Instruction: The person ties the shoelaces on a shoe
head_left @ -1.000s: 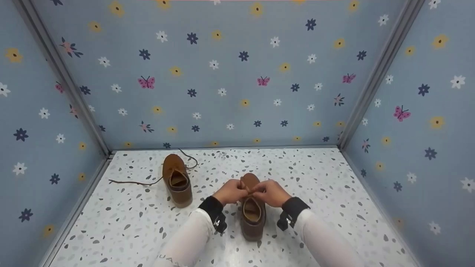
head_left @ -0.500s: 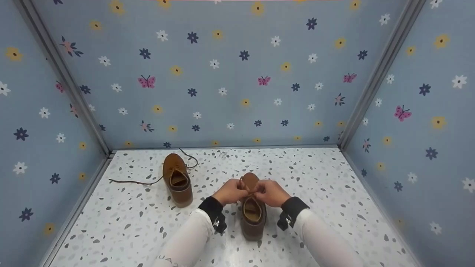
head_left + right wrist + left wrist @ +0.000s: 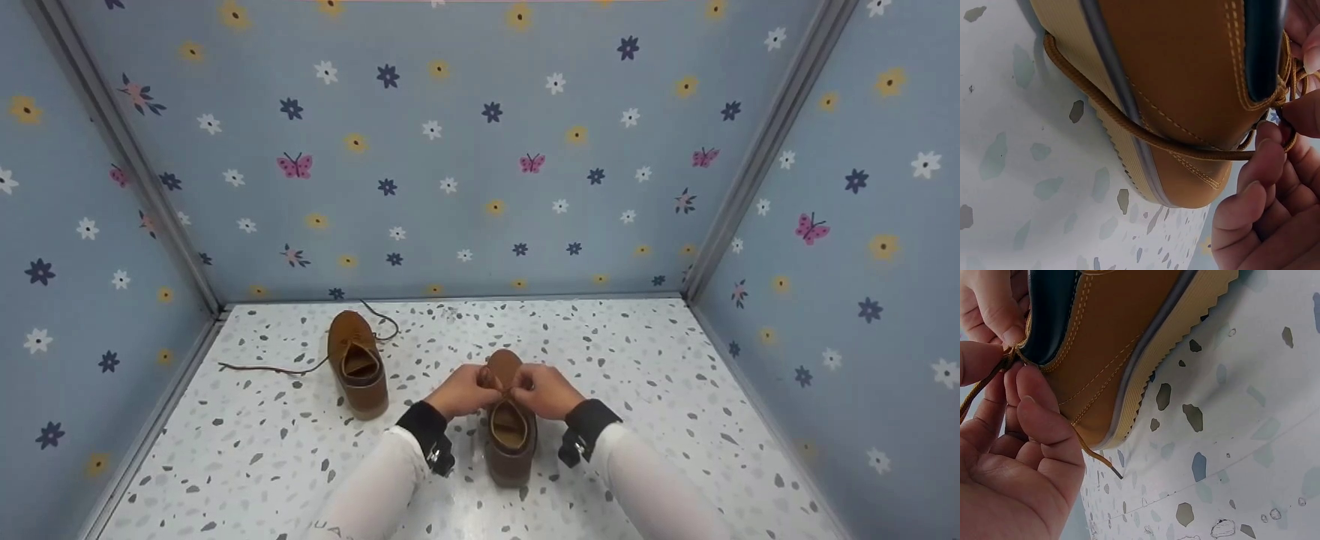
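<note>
A brown lace-up shoe [image 3: 511,466] stands on the speckled surface, toe pointing away from me. Over its lacing, my left hand [image 3: 466,390] and my right hand [image 3: 549,391] meet with curled fingers. The left wrist view shows my left hand [image 3: 1022,478] pinching the brown shoelace [image 3: 981,389] close to the shoe's opening, while one lace end [image 3: 1094,453] hangs down past the toe. In the right wrist view my right hand [image 3: 1275,214] pinches the lace [image 3: 1129,125], a length of which runs back along the shoe's side. Fingers partly hide the knot area.
A second brown shoe [image 3: 365,394] stands to the left, its lace [image 3: 274,369] spread loose on both sides. The white speckled surface [image 3: 622,480] is bounded by blue flowered panels [image 3: 480,150] at the back and sides, with grey metal strips [image 3: 124,150] at the corners.
Both hands stay at the lacing, with only small finger shifts around the lace. Neither shoe has visibly moved.
</note>
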`<action>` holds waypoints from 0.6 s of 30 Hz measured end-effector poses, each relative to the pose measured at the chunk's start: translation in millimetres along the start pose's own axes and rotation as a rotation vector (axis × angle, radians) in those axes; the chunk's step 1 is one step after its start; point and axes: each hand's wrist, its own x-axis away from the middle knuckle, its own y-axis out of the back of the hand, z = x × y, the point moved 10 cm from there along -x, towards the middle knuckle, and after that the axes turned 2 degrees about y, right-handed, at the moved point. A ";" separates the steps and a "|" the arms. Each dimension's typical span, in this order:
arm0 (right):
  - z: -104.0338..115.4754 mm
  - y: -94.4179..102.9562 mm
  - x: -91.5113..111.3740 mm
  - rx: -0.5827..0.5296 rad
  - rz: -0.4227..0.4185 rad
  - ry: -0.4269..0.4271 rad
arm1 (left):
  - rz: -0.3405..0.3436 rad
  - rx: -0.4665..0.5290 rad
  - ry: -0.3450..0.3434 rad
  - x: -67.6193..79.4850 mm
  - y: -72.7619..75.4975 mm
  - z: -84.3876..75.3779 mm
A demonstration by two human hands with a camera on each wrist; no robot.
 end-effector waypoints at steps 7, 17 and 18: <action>4.1 0.5 -0.7 0.031 -0.033 0.028 | -0.020 -0.023 -0.047 0.9 1.3 -4.6; 0.9 -3.6 -1.2 0.048 -0.042 0.024 | -0.068 -0.019 -0.089 0.9 0.4 -3.3; 0.4 -4.2 -0.9 0.047 -0.041 0.026 | -0.076 -0.017 -0.086 1.2 0.1 -2.1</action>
